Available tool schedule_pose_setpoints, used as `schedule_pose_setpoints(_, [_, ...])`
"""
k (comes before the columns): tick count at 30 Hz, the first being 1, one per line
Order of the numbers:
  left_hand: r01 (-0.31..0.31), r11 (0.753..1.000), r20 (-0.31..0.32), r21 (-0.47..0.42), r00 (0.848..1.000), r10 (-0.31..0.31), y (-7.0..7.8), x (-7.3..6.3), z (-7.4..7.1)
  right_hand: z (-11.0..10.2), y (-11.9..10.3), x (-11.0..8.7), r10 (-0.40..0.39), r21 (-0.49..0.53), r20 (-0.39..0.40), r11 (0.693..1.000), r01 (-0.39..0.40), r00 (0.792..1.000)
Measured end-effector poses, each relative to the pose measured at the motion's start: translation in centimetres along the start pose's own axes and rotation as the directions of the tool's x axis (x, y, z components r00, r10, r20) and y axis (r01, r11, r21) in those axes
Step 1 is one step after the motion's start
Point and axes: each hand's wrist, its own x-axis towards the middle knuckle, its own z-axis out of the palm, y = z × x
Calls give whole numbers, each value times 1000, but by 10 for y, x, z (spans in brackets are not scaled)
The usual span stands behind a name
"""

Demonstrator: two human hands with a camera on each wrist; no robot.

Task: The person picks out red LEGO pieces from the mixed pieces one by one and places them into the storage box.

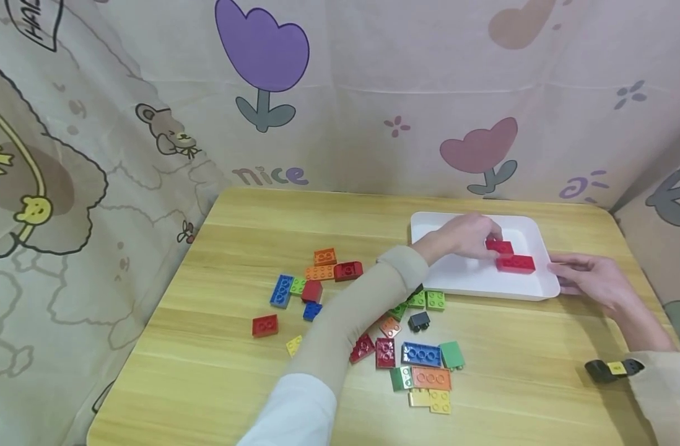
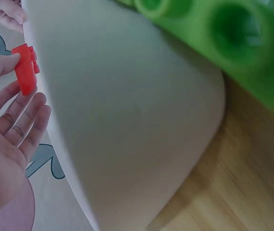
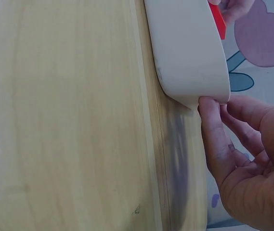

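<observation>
A white tray (image 1: 457,275) stands at the table's right rear. Over its inside, my left hand (image 1: 471,237) pinches a red toy brick (image 1: 499,248) between thumb and fingers, studs showing in the left wrist view. Beside and overlapped by it in the head view, another red brick (image 1: 516,264) lies in the tray. At the tray's right end, my right hand (image 1: 596,282) grips the rim. The right wrist view shows the fingertips at the tray's outer corner.
Several loose bricks, among them a blue brick (image 1: 421,354), an orange brick (image 1: 431,378) and a green brick (image 1: 435,300), are scattered left and in front of the tray. My left forearm covers part of them. Patterned cloth hangs behind the wooden table (image 1: 206,371).
</observation>
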Motion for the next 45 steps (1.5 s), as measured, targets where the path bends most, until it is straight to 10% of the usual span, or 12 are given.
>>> schedule_pose_setpoints(45, [228, 974, 33, -9, 973, -228, 18, 33, 10, 0, -2, 0, -5, -2, 6, 1000, 5, 1000])
